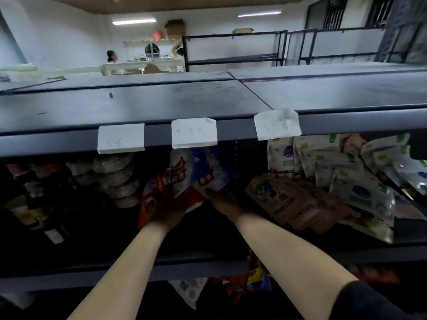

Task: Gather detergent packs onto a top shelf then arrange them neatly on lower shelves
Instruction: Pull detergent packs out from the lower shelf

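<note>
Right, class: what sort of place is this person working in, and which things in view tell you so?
Probably a small shop or its stockroom. Dark metal shelves carry handwritten paper price tags on the front edge, bagged goods are packed below, and both hands hold a detergent pack there.

Pack (196,172) in my hands: white, blue, red lettering. Shelf top (138,105) dark grey. Price tags (194,132) white. Neighbouring pouches (346,172) white-green; cartons (293,202) pinkish-brown.
</note>
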`<move>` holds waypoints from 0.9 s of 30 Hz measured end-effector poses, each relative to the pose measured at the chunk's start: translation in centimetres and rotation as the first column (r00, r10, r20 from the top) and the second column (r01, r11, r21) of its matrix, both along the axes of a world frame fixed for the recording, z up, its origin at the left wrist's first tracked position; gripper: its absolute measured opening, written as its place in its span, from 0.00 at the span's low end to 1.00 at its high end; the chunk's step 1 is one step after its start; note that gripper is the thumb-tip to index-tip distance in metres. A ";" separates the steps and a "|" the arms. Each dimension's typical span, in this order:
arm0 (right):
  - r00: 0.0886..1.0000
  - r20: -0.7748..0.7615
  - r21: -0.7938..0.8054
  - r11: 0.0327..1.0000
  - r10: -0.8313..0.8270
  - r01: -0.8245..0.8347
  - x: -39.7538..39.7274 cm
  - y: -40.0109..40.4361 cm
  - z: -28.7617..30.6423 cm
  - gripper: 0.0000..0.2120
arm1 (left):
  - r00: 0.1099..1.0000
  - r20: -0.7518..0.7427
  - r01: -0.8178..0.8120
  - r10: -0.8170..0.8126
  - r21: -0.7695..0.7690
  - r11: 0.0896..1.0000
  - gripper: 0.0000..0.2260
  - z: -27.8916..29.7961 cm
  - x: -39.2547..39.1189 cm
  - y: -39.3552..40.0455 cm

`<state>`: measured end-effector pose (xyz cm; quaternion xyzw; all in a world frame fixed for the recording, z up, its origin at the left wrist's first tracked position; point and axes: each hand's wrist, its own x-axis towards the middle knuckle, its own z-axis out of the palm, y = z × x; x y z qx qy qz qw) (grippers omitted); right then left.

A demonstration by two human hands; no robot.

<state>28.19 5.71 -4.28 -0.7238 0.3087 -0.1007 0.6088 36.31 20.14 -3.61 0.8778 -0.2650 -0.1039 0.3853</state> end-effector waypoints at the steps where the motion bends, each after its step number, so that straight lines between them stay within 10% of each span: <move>1: 0.999 -0.034 -0.023 0.999 -0.024 0.023 0.0 0.2 0.0 0.22 | 1.000 0.014 0.002 -0.001 -0.021 1.000 0.35 -0.2 0.4 0.2; 12: 0.915 0.106 -0.118 0.908 -0.390 0.401 -6.6 -0.1 3.1 0.23 | 0.920 0.264 -0.290 0.290 -0.037 0.956 0.19 0.8 -0.6 0.2; 21: 0.695 0.358 -0.105 0.713 -0.623 0.693 -14.1 1.4 4.7 0.16 | 0.909 0.277 -0.171 0.311 -0.431 0.886 0.17 3.3 -6.2 -0.4; 27: 0.526 0.422 -0.347 0.405 -0.738 0.846 -21.0 2.6 6.2 0.15 | 0.925 0.343 0.079 0.165 -0.598 0.798 0.15 4.7 -11.7 -1.0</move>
